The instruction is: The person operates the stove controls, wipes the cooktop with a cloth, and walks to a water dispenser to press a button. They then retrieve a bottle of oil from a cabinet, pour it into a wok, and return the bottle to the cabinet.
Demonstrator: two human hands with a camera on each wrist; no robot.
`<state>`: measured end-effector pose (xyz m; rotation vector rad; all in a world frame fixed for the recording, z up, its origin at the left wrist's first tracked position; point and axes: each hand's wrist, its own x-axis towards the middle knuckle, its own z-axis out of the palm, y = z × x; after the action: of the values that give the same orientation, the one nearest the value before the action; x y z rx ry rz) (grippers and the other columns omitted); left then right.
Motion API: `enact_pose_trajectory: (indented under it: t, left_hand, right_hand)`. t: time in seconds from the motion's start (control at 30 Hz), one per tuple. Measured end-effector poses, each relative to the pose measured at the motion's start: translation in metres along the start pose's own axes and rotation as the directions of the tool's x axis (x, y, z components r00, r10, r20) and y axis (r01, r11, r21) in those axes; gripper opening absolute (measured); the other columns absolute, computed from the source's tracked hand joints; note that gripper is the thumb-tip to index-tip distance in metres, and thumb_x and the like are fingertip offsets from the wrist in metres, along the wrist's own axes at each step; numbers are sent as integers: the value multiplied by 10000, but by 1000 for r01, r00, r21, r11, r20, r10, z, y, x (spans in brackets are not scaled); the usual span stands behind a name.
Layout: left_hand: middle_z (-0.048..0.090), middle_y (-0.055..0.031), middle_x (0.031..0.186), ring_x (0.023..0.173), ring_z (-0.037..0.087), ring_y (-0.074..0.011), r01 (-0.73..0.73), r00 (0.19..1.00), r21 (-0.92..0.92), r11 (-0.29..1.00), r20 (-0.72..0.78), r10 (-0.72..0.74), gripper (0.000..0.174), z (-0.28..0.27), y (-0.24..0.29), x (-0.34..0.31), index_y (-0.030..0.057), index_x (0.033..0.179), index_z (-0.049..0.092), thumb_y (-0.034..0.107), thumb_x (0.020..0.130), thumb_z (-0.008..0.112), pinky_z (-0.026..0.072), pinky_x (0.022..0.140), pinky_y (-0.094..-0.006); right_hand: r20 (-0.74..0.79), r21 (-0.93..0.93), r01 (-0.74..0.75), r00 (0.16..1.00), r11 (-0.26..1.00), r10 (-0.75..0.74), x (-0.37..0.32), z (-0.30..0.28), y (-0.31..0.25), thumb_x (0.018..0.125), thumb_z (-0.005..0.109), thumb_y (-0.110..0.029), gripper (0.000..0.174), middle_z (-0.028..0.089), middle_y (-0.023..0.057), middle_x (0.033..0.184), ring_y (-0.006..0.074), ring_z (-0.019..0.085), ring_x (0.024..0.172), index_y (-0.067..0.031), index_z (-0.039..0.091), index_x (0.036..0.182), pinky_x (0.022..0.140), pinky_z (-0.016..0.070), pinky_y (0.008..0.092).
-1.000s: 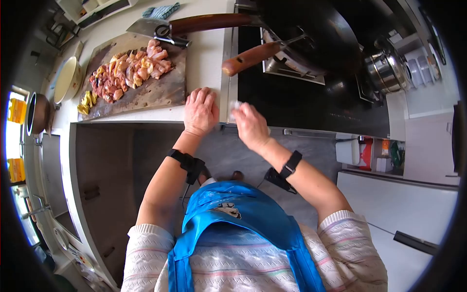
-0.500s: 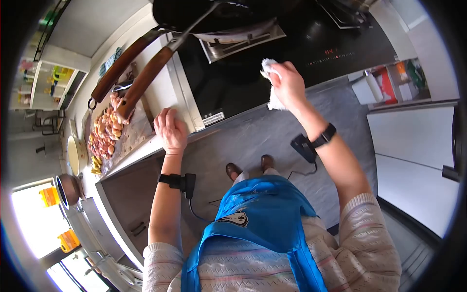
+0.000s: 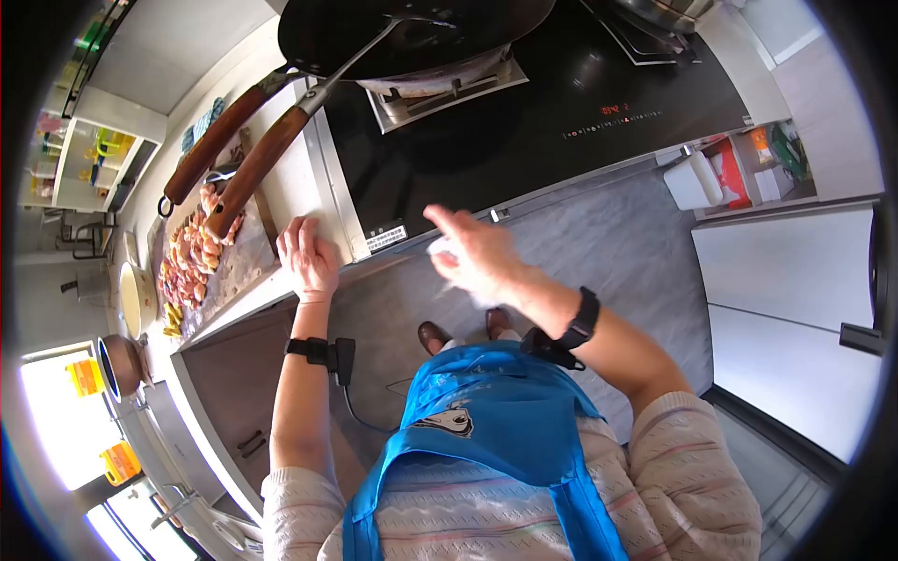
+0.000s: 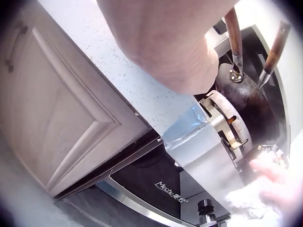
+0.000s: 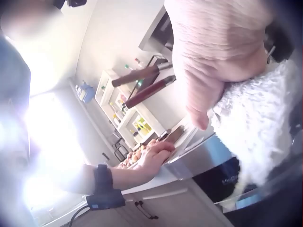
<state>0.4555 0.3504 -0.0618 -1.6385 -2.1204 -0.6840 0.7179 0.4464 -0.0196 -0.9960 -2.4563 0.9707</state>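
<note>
The left hand (image 3: 309,259) rests on the counter edge beside the cutting board, fingers relaxed. Over the front edge of the black stove (image 3: 524,159), the right hand (image 3: 482,257) grips a white cloth, blurred in the head view. That cloth (image 5: 258,125) shows fluffy and bunched below the right palm in the right wrist view; some fingers are hidden there. In the left wrist view the right hand (image 4: 277,182) and the cloth (image 4: 251,203) appear at the lower right, near the stove's front. A wok (image 3: 412,37) sits on the burner with a spatula (image 3: 360,56) in it.
Two wooden handles, the wok's (image 3: 220,140) and the spatula's (image 3: 262,164), jut over the counter. Cut meat (image 3: 192,257) lies on the board (image 3: 253,252). A cream bowl (image 3: 137,299) stands at the left. An open drawer (image 3: 692,182) is at the right.
Over the last half second the right hand has moved left and down with the cloth, toward the stove's front left corner. The left hand stays on the counter edge. Earlier the head view turned.
</note>
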Motion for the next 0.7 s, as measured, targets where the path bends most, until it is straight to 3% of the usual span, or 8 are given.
enact_pose_trajectory:
  t: [0.03, 0.1, 0.17, 0.27, 0.5, 0.6, 0.67, 0.7]
  left_hand:
    - [551, -131, 1056, 963, 505, -343, 2, 1000, -4, 1000, 2, -2, 288, 0, 0, 0, 56, 994, 578, 36, 720, 492, 412, 863, -439]
    - [551, -130, 1057, 963, 505, -343, 8, 1000, -4, 1000, 1, -8, 288, 0, -1, 1, 56, 994, 577, 35, 721, 491, 412, 863, -438]
    - [550, -129, 1058, 962, 505, -343, 2, 1000, -19, 1000, -8, -2, 289, 0, 0, 1, 57, 995, 576, 30, 719, 493, 415, 862, -435]
    - [550, -126, 1060, 967, 502, -344, -2, 1000, -8, 1000, -21, 2, 285, 0, 0, 1, 57, 992, 573, 27, 719, 495, 416, 861, -434]
    - [548, -127, 1071, 977, 495, -346, 21, 1000, -29, 999, -16, -21, 275, -1, 1, 1, 56, 994, 568, 35, 728, 498, 415, 863, -437]
    - [552, -129, 1067, 977, 499, -344, 35, 999, -25, 999, -8, -35, 270, -3, 3, 2, 50, 989, 572, 35, 729, 499, 419, 862, -434]
    - [553, -131, 1065, 975, 502, -343, 33, 999, -25, 999, -23, -33, 266, -3, 2, 2, 47, 985, 574, 35, 730, 500, 422, 860, -432]
    - [555, -132, 1064, 974, 505, -342, 28, 999, -22, 999, -31, -29, 263, -2, 2, 1, 45, 982, 577, 35, 730, 500, 425, 859, -430]
  right_hand:
    - [11, -64, -31, 999, 997, 32, 1, -17, -2, 751, 627, -196, 548, 565, 119, 1056, 294, 613, 819, -112, 427, 1255, 660, 532, 400]
    - [-72, -185, 87, 992, 979, -102, 6, -24, 12, 747, 643, -180, 631, 481, 152, 1247, 310, 618, 852, -123, 388, 1322, 722, 528, 406]
    - [-11, -271, 90, 995, 958, -97, 10, -17, 23, 778, 593, -142, 624, 391, 171, 1344, 291, 614, 853, -118, 357, 1355, 727, 528, 404]
    - [226, -450, 83, 974, 889, 24, 13, -3, 24, 806, 455, -51, 610, 131, 204, 1482, 300, 624, 812, 5, 259, 1381, 702, 544, 403]
    - [277, -322, 147, 959, 935, -56, -11, 2, 13, 777, 468, -28, 648, 98, 213, 1485, 284, 644, 708, 15, 243, 1383, 655, 539, 406]
    - [283, -284, 148, 957, 947, -65, -21, 1, 11, 779, 496, -40, 570, 219, 201, 1457, 280, 640, 750, 12, 354, 1329, 670, 538, 386]
    - [-34, -82, 277, 959, 957, -281, -24, 0, 22, 773, 543, -47, 416, 461, 160, 1290, 280, 629, 787, -37, 508, 1188, 667, 531, 373]
    - [-33, -92, 274, 960, 957, -278, -20, -11, 16, 773, 543, -47, 416, 461, 160, 1290, 280, 629, 787, -37, 508, 1188, 667, 531, 373]
